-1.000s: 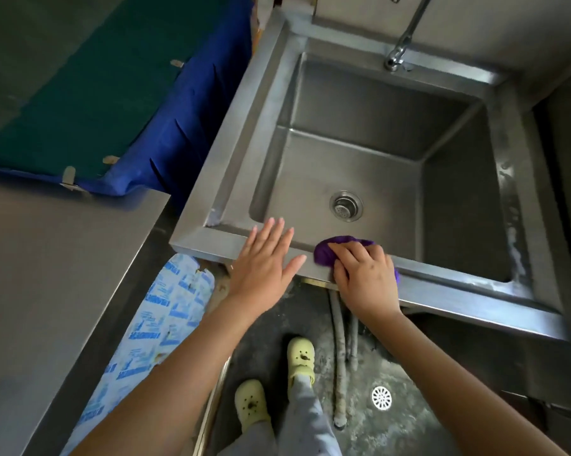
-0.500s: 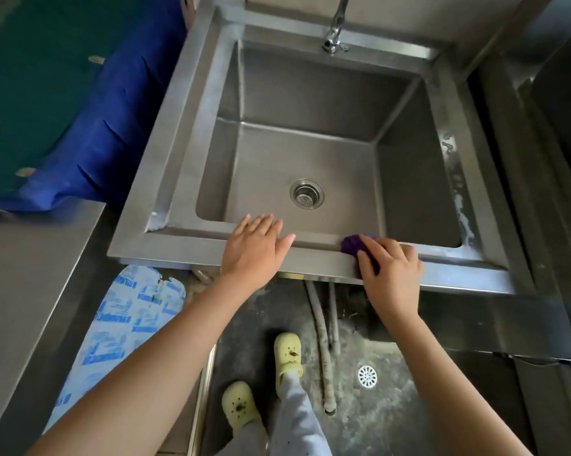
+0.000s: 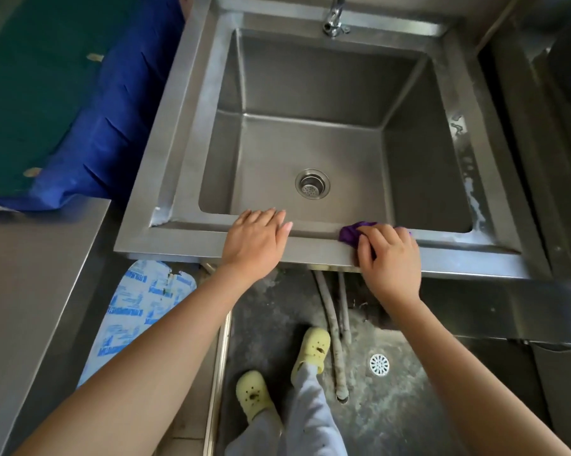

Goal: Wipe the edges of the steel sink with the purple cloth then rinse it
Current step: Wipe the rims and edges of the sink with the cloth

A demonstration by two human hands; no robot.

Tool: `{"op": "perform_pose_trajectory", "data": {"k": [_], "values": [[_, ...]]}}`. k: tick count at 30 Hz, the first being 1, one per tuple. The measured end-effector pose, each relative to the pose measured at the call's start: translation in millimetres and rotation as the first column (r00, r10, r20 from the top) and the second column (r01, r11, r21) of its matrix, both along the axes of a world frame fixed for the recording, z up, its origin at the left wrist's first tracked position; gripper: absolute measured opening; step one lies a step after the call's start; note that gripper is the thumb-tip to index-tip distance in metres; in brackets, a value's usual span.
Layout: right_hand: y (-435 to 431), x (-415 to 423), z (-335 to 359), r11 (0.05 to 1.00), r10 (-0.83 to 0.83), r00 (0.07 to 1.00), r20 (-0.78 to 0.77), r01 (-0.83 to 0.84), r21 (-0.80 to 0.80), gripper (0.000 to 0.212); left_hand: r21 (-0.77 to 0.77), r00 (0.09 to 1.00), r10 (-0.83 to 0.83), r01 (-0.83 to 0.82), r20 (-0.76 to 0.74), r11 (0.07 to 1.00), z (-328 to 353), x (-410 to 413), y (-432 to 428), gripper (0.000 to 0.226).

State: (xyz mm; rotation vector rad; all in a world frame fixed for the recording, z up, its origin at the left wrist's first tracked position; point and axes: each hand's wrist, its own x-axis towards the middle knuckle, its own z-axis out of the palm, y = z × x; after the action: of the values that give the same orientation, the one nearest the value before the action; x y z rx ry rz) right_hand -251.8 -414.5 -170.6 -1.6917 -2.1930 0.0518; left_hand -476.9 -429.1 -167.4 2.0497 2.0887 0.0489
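Pressing the purple cloth (image 3: 351,233) onto the front rim of the steel sink (image 3: 317,246), my right hand (image 3: 391,258) has its fingers curled over the bunched fabric, so that only a crumpled bit shows past my fingertips on the left and a thin sliver past them on the right. The cloth sits right where the flat rim meets the inner edge of the basin, a little right of the middle. My left hand (image 3: 256,240) lies flat on the same front rim, well apart from the cloth, fingers straight and close together, holding nothing, the tips reaching the inner edge. Down in the basin the round drain strainer (image 3: 312,184) sits near the front wall, between my two hands as I look at it, and the faucet (image 3: 333,18) hangs over the back rim. Whitish streaks (image 3: 472,192) run along the right rim. To the left of the sink hangs a blue sheet (image 3: 96,126) with a green surface (image 3: 30,77) above it, and nearer me there is a steel counter (image 3: 30,291). Below, a white sack with blue print (image 3: 139,311) leans beside the counter, grey hoses (image 3: 330,311) run down from under the sink, a floor drain (image 3: 379,365) sits just right of them, and my feet are in pale yellow clogs (image 3: 312,348).
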Motion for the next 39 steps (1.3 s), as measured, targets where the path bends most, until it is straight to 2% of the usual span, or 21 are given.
{"op": "perform_pose_trajectory", "data": {"k": [5, 9, 16, 20, 23, 26, 28, 39], "values": [[13.1, 66.9, -3.2, 0.985, -0.166, 0.986, 0.017, 0.165, 0.055, 0.028, 0.000, 1.000, -0.006, 0.006, -0.015, 1.000, -0.7, 1.2, -0.3, 0.072], [9.5, 43.7, -4.3, 0.941, -0.333, 0.943, -0.028, 0.334, 0.057, 0.027, -0.020, 0.999, -0.013, 0.012, -0.031, 1.000, -2.4, 4.3, 1.2, 0.075], [-7.0, -47.4, 1.2, 0.976, -0.215, 0.975, -0.055, 0.214, -0.036, 0.025, -0.018, 0.998, -0.026, 0.025, -0.058, 1.000, -2.2, 5.3, 3.3, 0.072], [-6.1, -37.2, -3.7, 0.999, -0.035, 0.999, -0.005, 0.035, -0.028, 0.025, -0.043, 0.998, -0.013, 0.010, -0.057, 0.999, -0.9, 8.0, 4.9, 0.062], [-1.2, -7.4, -5.8, 0.998, 0.068, 0.997, 0.023, -0.068, 0.007, 0.024, -0.102, 0.999, -0.027, 0.031, 0.039, 0.994, 3.9, 27.5, 13.2, 0.058], [5.0, 33.6, -3.7, 1.000, -0.023, 0.998, 0.062, 0.023, 0.003, 0.023, -0.134, 0.978, -0.142, 0.162, 0.151, 0.978, 3.9, 67.5, 22.5, 0.057], [10.9, 65.2, -3.1, 0.995, -0.099, 0.992, 0.076, 0.100, -0.009, 0.023, -0.128, 0.967, -0.193, 0.215, 0.169, 0.968, 2.3, 95.7, 29.9, 0.057], [33.8, 161.7, -1.0, 0.948, -0.304, 0.940, 0.158, 0.314, -0.049, 0.027, -0.162, 0.937, -0.329, 0.345, 0.121, 0.924, 1.8, 177.8, 57.5, 0.060]]}}
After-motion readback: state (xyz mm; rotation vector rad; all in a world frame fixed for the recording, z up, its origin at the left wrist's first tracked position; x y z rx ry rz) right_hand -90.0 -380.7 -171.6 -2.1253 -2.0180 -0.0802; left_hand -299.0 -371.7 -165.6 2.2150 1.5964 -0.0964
